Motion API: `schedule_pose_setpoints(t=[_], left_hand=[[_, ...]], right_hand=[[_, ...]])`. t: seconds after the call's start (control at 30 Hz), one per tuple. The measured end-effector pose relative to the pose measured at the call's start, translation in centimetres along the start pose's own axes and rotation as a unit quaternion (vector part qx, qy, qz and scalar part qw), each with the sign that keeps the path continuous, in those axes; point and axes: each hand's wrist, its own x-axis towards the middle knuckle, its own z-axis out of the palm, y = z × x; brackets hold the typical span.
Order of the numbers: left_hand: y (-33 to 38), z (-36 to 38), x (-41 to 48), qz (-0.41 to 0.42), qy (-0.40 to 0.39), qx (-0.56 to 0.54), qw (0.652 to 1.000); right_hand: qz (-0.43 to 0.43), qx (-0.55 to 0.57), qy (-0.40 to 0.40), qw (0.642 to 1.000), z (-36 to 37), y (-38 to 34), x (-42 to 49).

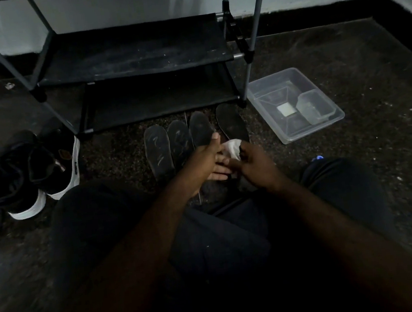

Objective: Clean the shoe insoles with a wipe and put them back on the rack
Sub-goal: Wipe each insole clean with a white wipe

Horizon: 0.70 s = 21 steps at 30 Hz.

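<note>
hands together: our right hand (253,165) pinches the white wipe (232,147), our left hand (205,161) lies flat-fingered under it, thumb against the third insole (200,128) from the left. the rack (137,68) stands just behind.

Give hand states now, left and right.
Left hand: open, fingers straight, thumb touching an insole.
Right hand: closed, pinching the white wipe.
</note>
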Motion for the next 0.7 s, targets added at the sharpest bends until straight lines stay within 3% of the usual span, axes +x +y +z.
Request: schedule_pose_setpoints(t=[0.1,0.17,0.3,0.43,0.57,0.7], left_hand=[[-0.3,-0.7,0.8,0.038,0.103,0.057,0.992],[-0.9,-1.1,1.2,0.038,0.129,0.074,0.988],[-1.7,-1.1,1.6,0.022,0.071,0.08,0.994],[-1.8,-1.0,2.0,0.059,0.101,0.089,0.989],[-2.1,-0.9,2.4,0.139,0.115,0.214,0.96],[-2.2,-1.1,2.9,0.135,0.143,0.197,0.961]], right_hand=[[0.084,0.135,0.045,0.986,0.0,-0.4,0.4],[0.129,0.232,0.024,0.964,0.0,-0.6,0.6],[0.129,0.165,-0.007,0.978,0.0,-0.6,0.3],[0.129,0.189,0.005,0.973,0.3,-0.3,0.7],[0.155,0.252,0.009,0.955,0.5,-0.3,0.8],[0.163,0.269,0.029,0.949,0.8,0.0,1.1]])
